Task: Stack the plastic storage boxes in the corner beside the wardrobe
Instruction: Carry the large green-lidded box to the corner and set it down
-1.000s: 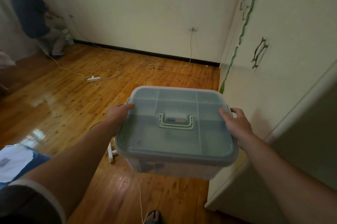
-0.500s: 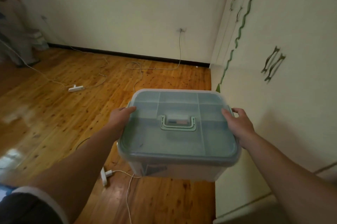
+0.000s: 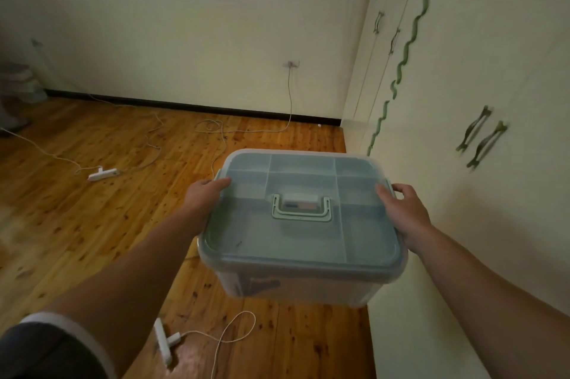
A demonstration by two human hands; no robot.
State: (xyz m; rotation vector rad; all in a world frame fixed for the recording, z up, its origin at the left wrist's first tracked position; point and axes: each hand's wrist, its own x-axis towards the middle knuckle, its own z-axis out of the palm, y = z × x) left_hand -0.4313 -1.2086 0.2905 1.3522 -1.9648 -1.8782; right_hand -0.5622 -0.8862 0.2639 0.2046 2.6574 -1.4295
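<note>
As both hands carry it in the air just beside the wardrobe (image 3: 462, 76), the clear plastic storage box (image 3: 300, 243) has its blue-grey lid shut and a pale green handle (image 3: 301, 209) folded flat on top. The left hand (image 3: 202, 198) grips the side away from the wardrobe, thumb on the lid, other fingers hidden. The right hand (image 3: 404, 209) grips the nearer side, fingers curled round the edge. A white power strip (image 3: 103, 174) lies on the wooden floor (image 3: 77, 239), well apart from the wardrobe.

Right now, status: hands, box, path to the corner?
Left hand and right hand grip the box sides. Box lidded, held off the floor. Loose cords on floor ahead.
</note>
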